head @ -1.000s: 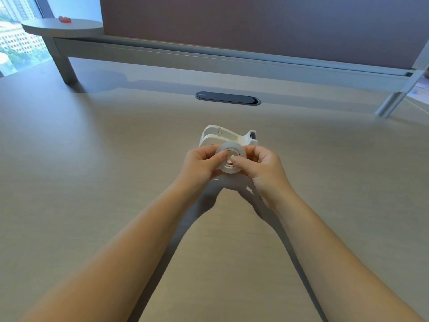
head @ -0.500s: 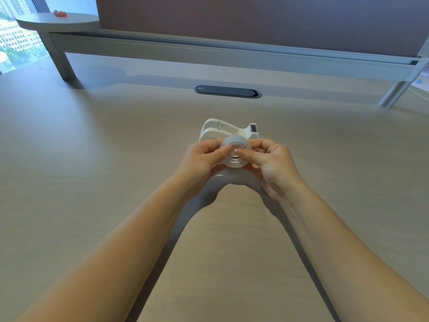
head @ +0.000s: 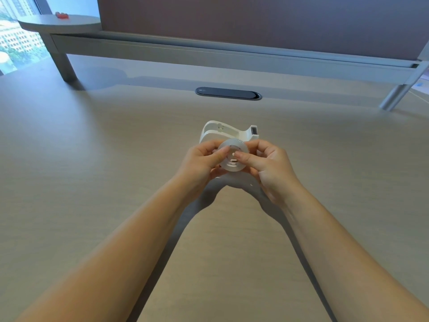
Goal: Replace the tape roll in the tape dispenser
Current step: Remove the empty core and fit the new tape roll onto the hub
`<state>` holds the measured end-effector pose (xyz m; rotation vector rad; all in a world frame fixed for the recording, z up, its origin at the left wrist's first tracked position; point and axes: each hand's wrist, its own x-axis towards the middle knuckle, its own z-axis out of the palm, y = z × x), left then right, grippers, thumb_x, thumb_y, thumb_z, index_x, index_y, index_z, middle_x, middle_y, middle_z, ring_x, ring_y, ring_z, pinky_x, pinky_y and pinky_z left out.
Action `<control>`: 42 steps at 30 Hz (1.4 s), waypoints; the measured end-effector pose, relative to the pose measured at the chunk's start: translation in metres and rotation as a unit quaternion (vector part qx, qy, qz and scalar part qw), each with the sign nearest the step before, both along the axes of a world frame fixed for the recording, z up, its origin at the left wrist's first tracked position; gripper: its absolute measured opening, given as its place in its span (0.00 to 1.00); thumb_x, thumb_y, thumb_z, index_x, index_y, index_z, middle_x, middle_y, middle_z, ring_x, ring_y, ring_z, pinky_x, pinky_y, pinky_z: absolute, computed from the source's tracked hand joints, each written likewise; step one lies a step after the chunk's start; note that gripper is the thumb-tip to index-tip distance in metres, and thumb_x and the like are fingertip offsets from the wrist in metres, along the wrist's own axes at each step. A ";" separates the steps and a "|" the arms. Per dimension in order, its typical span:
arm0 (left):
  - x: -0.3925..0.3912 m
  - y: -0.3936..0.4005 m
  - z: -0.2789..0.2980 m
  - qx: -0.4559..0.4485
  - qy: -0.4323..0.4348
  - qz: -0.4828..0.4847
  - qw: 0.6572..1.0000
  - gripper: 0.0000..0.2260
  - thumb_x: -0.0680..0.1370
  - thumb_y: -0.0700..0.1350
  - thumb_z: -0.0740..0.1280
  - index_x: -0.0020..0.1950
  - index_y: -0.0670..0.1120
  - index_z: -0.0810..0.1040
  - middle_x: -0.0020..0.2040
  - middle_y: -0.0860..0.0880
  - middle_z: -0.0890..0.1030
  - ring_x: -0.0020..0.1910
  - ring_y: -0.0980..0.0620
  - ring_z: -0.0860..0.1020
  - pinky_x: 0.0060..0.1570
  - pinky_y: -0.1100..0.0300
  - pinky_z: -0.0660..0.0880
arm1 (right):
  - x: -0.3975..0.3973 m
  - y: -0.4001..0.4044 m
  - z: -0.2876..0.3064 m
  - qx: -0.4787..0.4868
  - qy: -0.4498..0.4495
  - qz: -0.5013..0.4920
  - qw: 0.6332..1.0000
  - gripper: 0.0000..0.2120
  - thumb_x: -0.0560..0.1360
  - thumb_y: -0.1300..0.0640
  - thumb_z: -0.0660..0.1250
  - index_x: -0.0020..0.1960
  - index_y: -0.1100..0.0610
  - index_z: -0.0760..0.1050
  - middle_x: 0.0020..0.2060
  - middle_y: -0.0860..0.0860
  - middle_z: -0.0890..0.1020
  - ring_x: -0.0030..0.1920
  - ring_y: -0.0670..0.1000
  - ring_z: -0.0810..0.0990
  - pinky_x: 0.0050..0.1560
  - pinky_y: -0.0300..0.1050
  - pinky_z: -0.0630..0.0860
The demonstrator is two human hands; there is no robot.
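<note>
A white tape dispenser (head: 222,134) stands on the beige desk (head: 92,170), its cutter end pointing right and its roll bay showing no roll. Just in front of it, raised off the desk, both hands hold a translucent tape roll (head: 232,164) with a white hub in its middle. My left hand (head: 201,164) pinches the roll's left side, thumb on its face. My right hand (head: 269,168) grips the right side, its thumb pressing on the hub. The roll's far side and the fingers behind it are hidden.
A dark oval cable grommet (head: 228,93) is set into the desk beyond the dispenser. A raised shelf rail (head: 232,59) on metal legs runs along the back below a brown partition. A round shelf (head: 58,22) at the far left carries a small red object.
Both hands have stayed closed on the roll in front of the dispenser; the right thumb has shifted across the hub and the roll has tilted slightly. The dispenser has not moved.
</note>
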<state>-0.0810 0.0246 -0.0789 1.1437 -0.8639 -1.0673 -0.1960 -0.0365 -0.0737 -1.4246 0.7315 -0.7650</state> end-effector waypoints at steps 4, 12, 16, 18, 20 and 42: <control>0.001 -0.003 0.004 0.001 -0.022 0.015 1.000 0.07 0.75 0.41 0.60 0.43 0.46 0.77 0.41 0.48 0.79 0.40 0.53 0.79 0.38 0.66 0.78 | 0.000 0.000 0.002 0.003 -0.009 0.004 1.000 0.04 0.70 0.63 0.66 0.41 0.54 0.76 0.39 0.54 0.81 0.47 0.57 0.80 0.50 0.50 0.78; -0.002 -0.006 0.007 -0.001 -0.072 0.030 0.997 0.06 0.74 0.41 0.62 0.45 0.42 0.78 0.39 0.47 0.79 0.40 0.52 0.78 0.37 0.68 0.77 | 0.004 0.003 0.002 -0.016 0.028 -0.053 0.998 0.01 0.69 0.57 0.68 0.39 0.54 0.77 0.39 0.54 0.81 0.48 0.57 0.81 0.52 0.54 0.79; 0.000 -0.004 0.008 0.013 -0.067 0.012 0.998 0.06 0.73 0.42 0.62 0.42 0.45 0.79 0.39 0.48 0.80 0.35 0.56 0.80 0.35 0.70 0.77 | 0.002 0.002 0.002 -0.033 0.032 -0.048 0.998 0.02 0.68 0.59 0.68 0.38 0.53 0.77 0.37 0.52 0.81 0.45 0.55 0.81 0.49 0.50 0.79; 0.000 -0.004 0.009 0.017 -0.067 0.011 0.998 0.06 0.74 0.43 0.62 0.42 0.47 0.79 0.39 0.49 0.80 0.35 0.57 0.81 0.35 0.69 0.78 | 0.002 0.001 0.001 -0.034 0.033 -0.046 0.998 0.03 0.68 0.60 0.68 0.38 0.52 0.77 0.37 0.52 0.80 0.46 0.56 0.80 0.49 0.51 0.79; -0.001 -0.004 0.008 0.022 -0.071 0.015 0.997 0.07 0.74 0.43 0.61 0.42 0.47 0.79 0.40 0.49 0.80 0.36 0.57 0.81 0.35 0.69 0.78 | 0.002 0.000 0.000 -0.037 0.035 -0.046 0.998 0.04 0.68 0.60 0.69 0.38 0.52 0.76 0.38 0.52 0.80 0.48 0.57 0.80 0.50 0.52 0.79; 0.008 -0.002 0.015 0.042 0.013 -0.011 0.999 0.08 0.74 0.40 0.61 0.39 0.42 0.79 0.36 0.49 0.81 0.32 0.57 0.81 0.33 0.69 0.77 | -0.003 -0.005 0.002 0.050 -0.017 0.005 0.999 0.03 0.69 0.59 0.66 0.40 0.55 0.78 0.38 0.52 0.82 0.42 0.51 0.80 0.47 0.44 0.78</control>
